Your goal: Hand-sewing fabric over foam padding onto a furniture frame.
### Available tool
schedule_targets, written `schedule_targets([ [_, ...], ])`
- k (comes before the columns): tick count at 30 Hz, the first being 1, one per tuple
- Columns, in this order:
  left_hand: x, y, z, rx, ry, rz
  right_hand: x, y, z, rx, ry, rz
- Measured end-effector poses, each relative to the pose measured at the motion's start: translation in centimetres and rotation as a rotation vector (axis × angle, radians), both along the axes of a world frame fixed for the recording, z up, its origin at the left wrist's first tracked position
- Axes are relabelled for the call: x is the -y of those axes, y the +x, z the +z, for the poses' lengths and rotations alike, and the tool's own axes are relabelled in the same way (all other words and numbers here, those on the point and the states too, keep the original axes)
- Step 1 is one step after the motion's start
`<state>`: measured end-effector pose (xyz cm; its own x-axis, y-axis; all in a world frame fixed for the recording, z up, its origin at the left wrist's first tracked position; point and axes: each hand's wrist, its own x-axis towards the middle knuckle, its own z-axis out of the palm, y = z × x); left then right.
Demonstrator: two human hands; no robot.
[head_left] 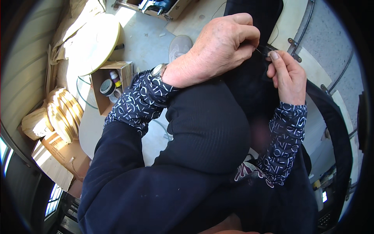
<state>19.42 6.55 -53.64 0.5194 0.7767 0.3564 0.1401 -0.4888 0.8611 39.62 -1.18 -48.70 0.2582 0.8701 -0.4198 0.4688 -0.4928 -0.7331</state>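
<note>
The largest thing near the work is a long piece of soft black cloth (255, 13), which lies beyond the hands; a big round panel, cream-coloured and flat (97, 43), stands at the upper left. Smaller than these are a brown cardboard carton (66, 156) at the left edge and, nearer to the person, an open box of light wood (125, 72), with a round tin (107, 87) inside.

Then come the two bare hands, both above the cloth and near each other, but not touching. The left hand (222, 45) is bent at the wrist, its fingers curled and its fingertips pinching a very thin strand (258, 50). The right hand (290, 76) has the thumb pressed on the forefinger; what is between them is too small to tell. The strand lies in the gap between the two hands, over the cloth, and points toward the right fingertips. Whether it is a needle or a thread, I cannot say.

In my judgement, the step in hand is a fine one, to guide or to draw this strand by fingertips. The next move probably calls for a steady right pinch and a light, straight pull from the left.
</note>
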Motion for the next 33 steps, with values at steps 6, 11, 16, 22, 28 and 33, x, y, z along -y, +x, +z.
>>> schedule_targets([
  [6, -0.4, 1.1, -0.7, 0.29, -0.162, -0.063, 0.5, -0.9, -1.2, 0.034, 0.264, -0.064],
  [11, 0.5, 1.2, -0.3, 0.309, -0.454, -0.165, 0.4, -0.6, -0.5, -0.274, 0.191, -0.202],
  [16, 0.0, 0.5, 1.9, 0.39, -0.62, -0.093, 0.1, -0.1, -0.1, -0.316, 0.131, -0.148],
  [22, -0.4, -1.7, 2.5, 0.635, -1.117, -0.287, 0.0, 1.2, 0.8, -0.612, 0.019, -0.152],
  [28, -1.0, -7.4, 1.8, 0.974, -1.202, -0.076, -0.1, 2.2, 1.0, -0.856, 0.101, -0.158],
  [33, -2.7, -16.4, -4.5, 1.285, -1.19, 0.187, 0.3, 2.8, 4.0, -1.154, 0.187, -0.142],
])
